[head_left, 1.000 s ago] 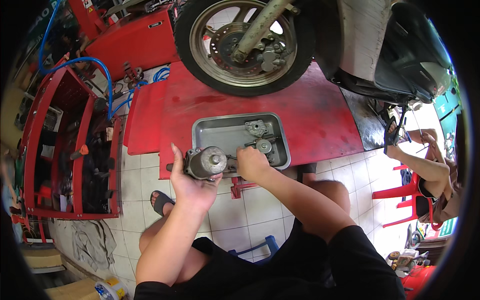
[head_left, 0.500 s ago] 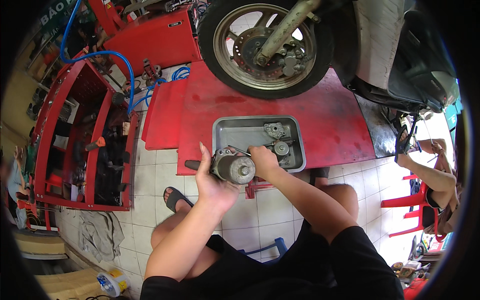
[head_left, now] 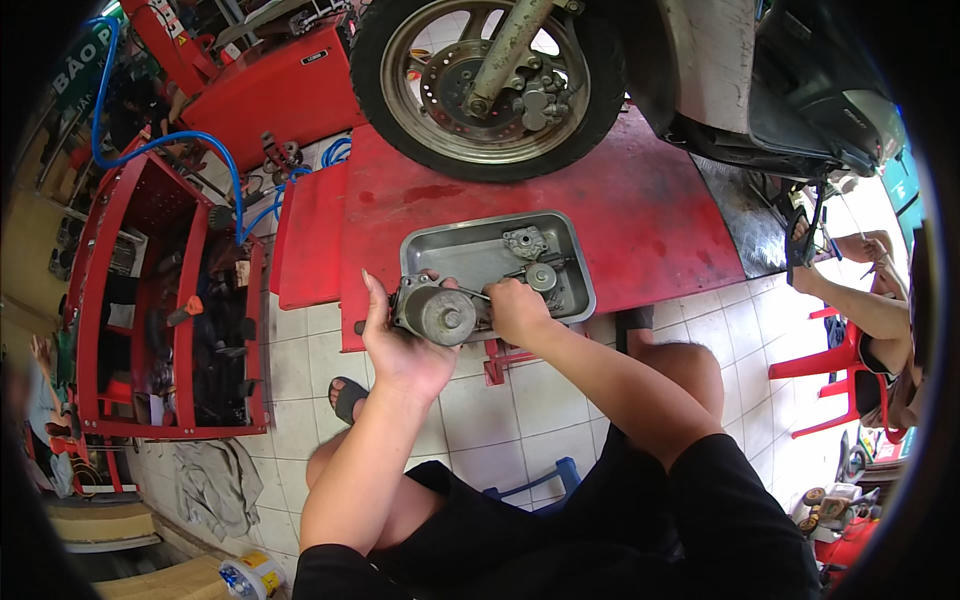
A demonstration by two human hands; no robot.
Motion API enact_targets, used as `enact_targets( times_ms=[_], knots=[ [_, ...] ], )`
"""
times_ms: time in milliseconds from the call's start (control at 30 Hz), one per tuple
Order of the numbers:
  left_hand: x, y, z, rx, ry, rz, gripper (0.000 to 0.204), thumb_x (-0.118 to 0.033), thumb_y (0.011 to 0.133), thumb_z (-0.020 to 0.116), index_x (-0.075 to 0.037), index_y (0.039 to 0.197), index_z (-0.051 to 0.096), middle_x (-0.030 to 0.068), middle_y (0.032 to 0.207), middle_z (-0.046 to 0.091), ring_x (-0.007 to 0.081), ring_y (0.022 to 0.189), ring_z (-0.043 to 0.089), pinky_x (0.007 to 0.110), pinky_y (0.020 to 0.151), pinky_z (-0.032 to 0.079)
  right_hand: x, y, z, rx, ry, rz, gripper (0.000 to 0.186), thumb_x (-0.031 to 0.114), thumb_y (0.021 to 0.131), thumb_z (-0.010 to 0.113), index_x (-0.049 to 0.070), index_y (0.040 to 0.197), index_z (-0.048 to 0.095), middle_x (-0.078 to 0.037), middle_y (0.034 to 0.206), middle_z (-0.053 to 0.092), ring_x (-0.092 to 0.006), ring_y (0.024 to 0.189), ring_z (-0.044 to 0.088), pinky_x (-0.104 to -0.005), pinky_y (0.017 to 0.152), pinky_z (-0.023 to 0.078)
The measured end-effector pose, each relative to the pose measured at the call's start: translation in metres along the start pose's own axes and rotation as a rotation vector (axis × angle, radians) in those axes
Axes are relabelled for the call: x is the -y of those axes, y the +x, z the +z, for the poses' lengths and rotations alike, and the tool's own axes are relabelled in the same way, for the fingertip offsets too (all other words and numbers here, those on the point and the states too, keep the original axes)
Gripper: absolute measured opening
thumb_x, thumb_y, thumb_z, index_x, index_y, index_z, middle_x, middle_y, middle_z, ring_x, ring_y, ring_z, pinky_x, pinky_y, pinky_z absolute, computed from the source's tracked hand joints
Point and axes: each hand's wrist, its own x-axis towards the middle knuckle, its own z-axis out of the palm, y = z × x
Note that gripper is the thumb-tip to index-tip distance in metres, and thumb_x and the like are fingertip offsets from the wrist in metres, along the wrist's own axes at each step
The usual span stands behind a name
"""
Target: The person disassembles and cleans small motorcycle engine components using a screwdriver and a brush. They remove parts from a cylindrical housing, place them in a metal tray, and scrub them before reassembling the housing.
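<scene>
My left hand [head_left: 408,362] is turned palm up and curled around a grey metal cylinder [head_left: 445,316], which sits in my palm and against my fingers. My thumb stands up along its left side, and some fingertips show at its far edge. The cylinder lies tilted, its round end with a small raised middle facing up toward me, its wider end on the side of my thumb. A dark handle [head_left: 362,328] pokes out to the left of that hand; I can't tell what it belongs to.

Just to the right of the cylinder, my right hand [head_left: 521,312] is closed in a loose fist around a thin rod [head_left: 477,294] that runs toward the cylinder's far side. Whether its tip touches the metal I can't tell, and my fingers hide the rest of it.

Both hands are at the near side of a shallow metal tray [head_left: 450,255], the cylinder in front of its near left corner. Inside the tray, beyond my right hand, lie a metal cover [head_left: 525,241] and, closer to my knuckles, a round metal part [head_left: 541,278]. The tray rests on a red table [head_left: 650,225], with a scooter's front wheel [head_left: 375,115] behind it. To my left stands a red tool cart [head_left: 97,330]; well off to my right, another person [head_left: 870,310] sits by a red chair [head_left: 815,370].
</scene>
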Motion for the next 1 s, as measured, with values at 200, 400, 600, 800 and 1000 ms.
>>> enact_targets(
  times_ms=[200,400,600,800,1000],
  knots=[
    [-0.011,-0.007,0.004,-0.013,-0.071,0.002,0.073,-0.076,0.091,0.050,-0.008,0.113,0.063,0.0139,0.108,0.065,0.0294,0.091,0.056,0.035,0.074,0.042,0.013,0.009,0.007,-0.084,0.031,0.024,0.024,0.003,0.082,0.067,0.002,0.107,0.066,-0.022,0.111,0.068,-0.0412,0.101,0.070,-0.0475,0.085,0.059],
    [-0.013,-0.012,0.000,0.051,-0.121,-0.003,0.076,-0.078,0.091,0.047,-0.007,0.114,0.064,0.0159,0.110,0.066,0.0303,0.094,0.057,0.038,0.076,0.043,0.018,0.021,0.014,-0.032,-0.077,-0.001,0.033,0.006,0.081,0.070,0.003,0.113,0.063,-0.018,0.115,0.067,-0.0396,0.103,0.070,-0.0465,0.086,0.058],
    [-0.008,-0.018,0.002,0.280,-0.158,-0.114,0.084,-0.079,0.092,0.042,-0.003,0.122,0.059,0.0188,0.118,0.059,0.0285,0.092,0.052,0.032,0.069,0.042,0.015,0.019,0.008,0.003,-0.157,0.039,0.030,0.006,0.083,0.069,0.001,0.112,0.062,-0.020,0.118,0.067,-0.0385,0.103,0.070,-0.0456,0.086,0.058],
    [-0.004,-0.006,-0.011,0.496,-0.167,-0.195,0.079,-0.072,0.098,0.036,-0.001,0.127,0.055,0.0198,0.119,0.056,0.0276,0.089,0.051,0.033,0.067,0.043,0.020,0.011,-0.017,-0.096,0.152,-0.020,0.024,0.015,0.085,0.071,0.000,0.103,0.066,-0.025,0.097,0.071,-0.0413,0.097,0.070,-0.0465,0.081,0.057],
    [0.001,-0.014,0.003,0.339,-0.078,-0.206,0.074,-0.066,0.102,0.034,-0.003,0.135,0.051,0.0209,0.126,0.058,0.0279,0.106,0.058,0.037,0.081,0.048,0.025,-0.003,-0.071,-0.225,0.495,-0.073,0.027,0.023,0.082,0.076,-0.002,0.091,0.073,-0.024,0.083,0.071,-0.0370,0.080,0.071,-0.0410,0.072,0.054]
  ],
)
